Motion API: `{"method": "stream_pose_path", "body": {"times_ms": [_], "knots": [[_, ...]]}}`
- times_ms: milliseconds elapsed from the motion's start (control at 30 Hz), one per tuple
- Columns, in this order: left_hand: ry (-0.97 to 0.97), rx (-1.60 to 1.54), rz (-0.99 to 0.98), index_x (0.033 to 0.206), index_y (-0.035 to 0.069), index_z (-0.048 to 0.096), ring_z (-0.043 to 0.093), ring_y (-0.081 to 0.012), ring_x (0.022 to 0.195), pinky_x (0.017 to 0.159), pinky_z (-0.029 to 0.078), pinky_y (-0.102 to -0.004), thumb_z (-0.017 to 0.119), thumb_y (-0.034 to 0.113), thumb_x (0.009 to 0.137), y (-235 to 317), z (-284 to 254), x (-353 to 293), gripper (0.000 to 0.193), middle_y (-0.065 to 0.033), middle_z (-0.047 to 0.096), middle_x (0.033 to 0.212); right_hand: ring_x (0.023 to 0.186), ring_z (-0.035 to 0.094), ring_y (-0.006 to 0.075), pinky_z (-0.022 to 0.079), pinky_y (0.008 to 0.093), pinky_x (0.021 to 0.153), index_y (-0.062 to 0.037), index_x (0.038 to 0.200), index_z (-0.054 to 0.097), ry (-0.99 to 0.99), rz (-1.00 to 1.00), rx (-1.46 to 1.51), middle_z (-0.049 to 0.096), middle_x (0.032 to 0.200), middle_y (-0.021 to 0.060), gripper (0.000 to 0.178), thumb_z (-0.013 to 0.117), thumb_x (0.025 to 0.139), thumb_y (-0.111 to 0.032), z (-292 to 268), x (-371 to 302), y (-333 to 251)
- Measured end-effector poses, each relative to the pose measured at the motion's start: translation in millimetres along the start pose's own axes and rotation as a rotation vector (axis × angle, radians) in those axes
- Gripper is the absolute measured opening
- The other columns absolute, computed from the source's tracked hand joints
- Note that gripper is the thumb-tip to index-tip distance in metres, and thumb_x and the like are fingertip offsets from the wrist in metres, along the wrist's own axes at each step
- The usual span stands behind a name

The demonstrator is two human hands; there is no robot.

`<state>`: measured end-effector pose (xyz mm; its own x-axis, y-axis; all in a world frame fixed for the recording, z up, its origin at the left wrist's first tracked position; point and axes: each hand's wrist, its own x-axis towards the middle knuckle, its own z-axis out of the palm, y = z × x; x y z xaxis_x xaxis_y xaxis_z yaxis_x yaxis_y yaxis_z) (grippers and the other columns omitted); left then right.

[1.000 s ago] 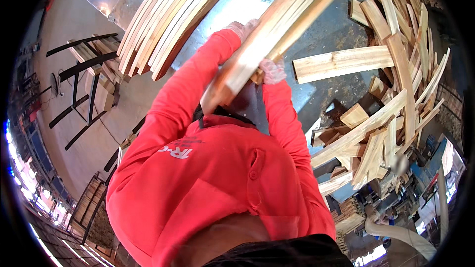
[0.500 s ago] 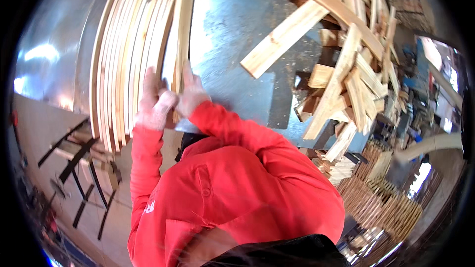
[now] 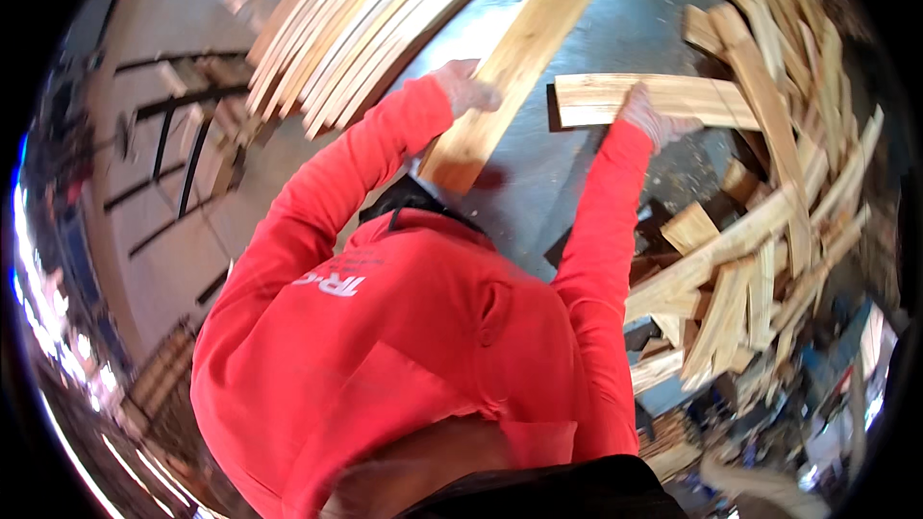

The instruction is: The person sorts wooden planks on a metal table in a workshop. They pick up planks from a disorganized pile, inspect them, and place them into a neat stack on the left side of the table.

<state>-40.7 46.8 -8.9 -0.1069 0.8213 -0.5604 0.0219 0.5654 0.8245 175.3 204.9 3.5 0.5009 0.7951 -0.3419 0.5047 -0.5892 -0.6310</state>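
My left hand (image 3: 468,88) is closed on the edge of a long pale wooden board (image 3: 524,48), which slants from near my body to the far edge of the picture. Some of its fingers are hidden at the board's side. Further right, my right hand (image 3: 656,118) grips the near edge of a shorter wooden board (image 3: 601,101), its fingers partly hidden. The short board's right end meets the pile of loose wood. Both hands look gloved in pale, thin material.
A row of long boards on edge (image 3: 385,24) stands at the far left of the metal table (image 3: 538,159). A heap of mixed wood offcuts (image 3: 750,259) covers the table's right side. Left of me, a black metal stand (image 3: 173,125) holds wood.
The view has turned toward the right. My hands have parted: the left holds the long board, now away from the row, while the right has left the row and reached the short board.
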Motion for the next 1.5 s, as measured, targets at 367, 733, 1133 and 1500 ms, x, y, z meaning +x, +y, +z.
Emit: {"method": "stream_pose_path", "body": {"times_ms": [367,733,1133,1500], "knots": [[0.604,-0.273,0.229,0.117,0.002,0.061,0.06,-0.0141,0.09,0.083,0.049,-0.0295,0.075,0.024,0.076,-18.6,-134.1,-137.8,0.049,-0.0051,0.066,0.102,0.111,0.056,0.028,0.049,0.041,0.097,-0.0031,0.14,0.032,-0.545,-0.504,0.599,0.053,0.128,0.0183,0.105,0.09,0.053,-0.014,73.1,-59.9,139.8],[1.821,0.068,-0.418,0.114,0.003,0.059,0.065,-0.0262,0.088,0.081,0.051,-0.0371,0.069,0.023,0.076,-306.8,-495.3,-416.4,0.045,-0.0139,0.067,0.1,0.105,0.059,0.0321,0.049,0.0415,0.089,-0.0058,0.14,0.037,-0.036,-0.339,-0.514,0.057,0.124,0.02,0.092,0.078,0.067,-0.041,139.4,-207.3,23.4],[1.102,0.336,-0.408,0.114,0.004,0.06,0.062,-0.0256,0.093,0.078,0.05,-0.0361,0.055,0.033,0.085,-635.6,-787.5,-217.0,0.041,-0.0164,0.064,0.103,0.1,0.058,0.021,0.049,0.0344,0.086,-0.0005,0.129,0.05,-0.148,-0.433,-0.504,0.06,0.119,0.0128,0.044,0.057,0.092,-0.024,162.4,-145.0,21.7],[0.273,-0.438,0.069,0.123,-0.006,0.051,0.062,-0.0194,0.062,0.062,0.051,-0.0295,0.051,0.051,0.091,-247.7,-387.2,-295.4,0.066,-0.0135,0.068,0.084,0.053,0.058,0.0151,0.048,0.0274,0.044,-0.0059,0.137,0.042,-0.644,0.246,0.825,0.064,0.076,0.0052,0.053,0.052,0.095,-0.036,38.2,-223.7,70.4]]}}
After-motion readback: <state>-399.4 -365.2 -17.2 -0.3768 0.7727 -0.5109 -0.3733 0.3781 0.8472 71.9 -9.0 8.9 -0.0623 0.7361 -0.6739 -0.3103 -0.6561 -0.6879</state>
